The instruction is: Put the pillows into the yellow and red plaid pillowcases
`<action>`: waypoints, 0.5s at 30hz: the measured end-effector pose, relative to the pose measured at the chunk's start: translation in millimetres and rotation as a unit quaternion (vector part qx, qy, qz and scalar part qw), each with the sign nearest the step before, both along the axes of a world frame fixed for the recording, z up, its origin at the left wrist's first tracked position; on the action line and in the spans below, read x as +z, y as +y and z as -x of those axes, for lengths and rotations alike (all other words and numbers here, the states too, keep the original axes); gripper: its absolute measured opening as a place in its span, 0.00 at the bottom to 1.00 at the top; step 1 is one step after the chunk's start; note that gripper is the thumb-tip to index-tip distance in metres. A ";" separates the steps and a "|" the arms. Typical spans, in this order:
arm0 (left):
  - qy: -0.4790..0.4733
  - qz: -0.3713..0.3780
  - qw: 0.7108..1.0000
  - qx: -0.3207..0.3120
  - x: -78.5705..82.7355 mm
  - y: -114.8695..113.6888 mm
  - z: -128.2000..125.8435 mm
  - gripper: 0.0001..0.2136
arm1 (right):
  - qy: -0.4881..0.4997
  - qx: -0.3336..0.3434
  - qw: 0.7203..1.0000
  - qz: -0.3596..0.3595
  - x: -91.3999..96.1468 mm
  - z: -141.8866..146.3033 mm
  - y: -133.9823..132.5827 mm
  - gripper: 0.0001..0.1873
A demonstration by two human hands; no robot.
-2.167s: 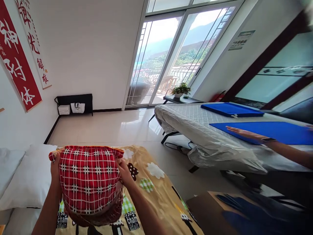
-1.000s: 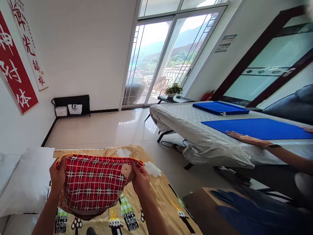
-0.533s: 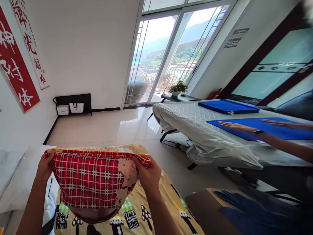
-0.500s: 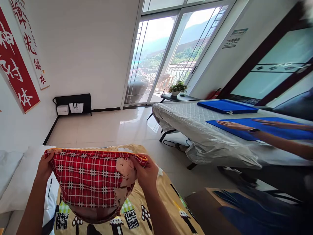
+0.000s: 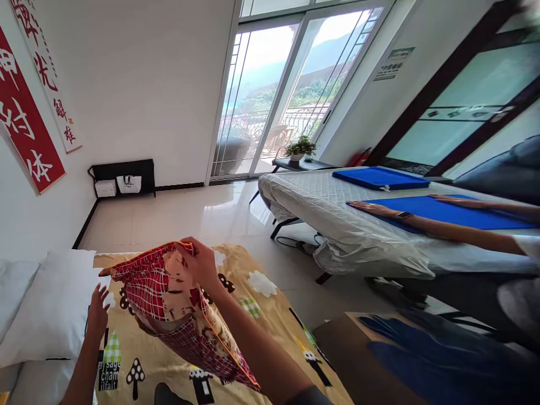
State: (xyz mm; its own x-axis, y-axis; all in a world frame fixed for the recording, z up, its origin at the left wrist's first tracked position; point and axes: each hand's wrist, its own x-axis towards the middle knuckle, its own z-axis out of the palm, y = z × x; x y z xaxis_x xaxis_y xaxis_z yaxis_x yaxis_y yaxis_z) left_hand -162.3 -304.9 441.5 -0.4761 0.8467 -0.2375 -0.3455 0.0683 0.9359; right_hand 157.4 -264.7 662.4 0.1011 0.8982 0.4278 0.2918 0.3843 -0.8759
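My right hand (image 5: 199,263) is closed on the upper corner of a red plaid cloth (image 5: 147,284) with orange edging and a beige printed patch. The cloth hangs in loose folds below that hand and along my right forearm; whether it is a cover or a flat piece I cannot tell. My left hand (image 5: 99,308) is off the cloth, fingers apart, just below its free left corner. Under both hands spreads a tan blanket (image 5: 248,332) printed with mushrooms, clouds and houses.
White pillows (image 5: 54,304) lie at the left. To the right, a co-worker's hands (image 5: 371,209) press flat on a blue cloth (image 5: 426,209) on a plastic-wrapped mattress (image 5: 304,188). A cardboard box (image 5: 337,346) with dark blue fabric stands at the lower right.
My left hand has let go of the cloth's left corner and dropped lower. My right hand has moved left and up with the cloth, which now hangs slanted and folded.
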 end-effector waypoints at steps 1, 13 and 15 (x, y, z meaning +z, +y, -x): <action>-0.019 0.023 1.000 -0.006 -23.0 -11.2 -4.4 0.24 | -0.010 -0.002 1.000 0.003 0.0 3.0 5.8 0.24; -0.285 0.165 0.921 -0.211 -175.3 -109.4 -52.7 0.24 | 0.012 0.021 1.000 0.002 33.4 42.3 40.0 0.27; -0.283 0.193 0.920 -0.189 -163.5 -108.5 -57.5 0.25 | 0.073 0.032 0.997 -0.015 56.1 29.3 35.5 0.25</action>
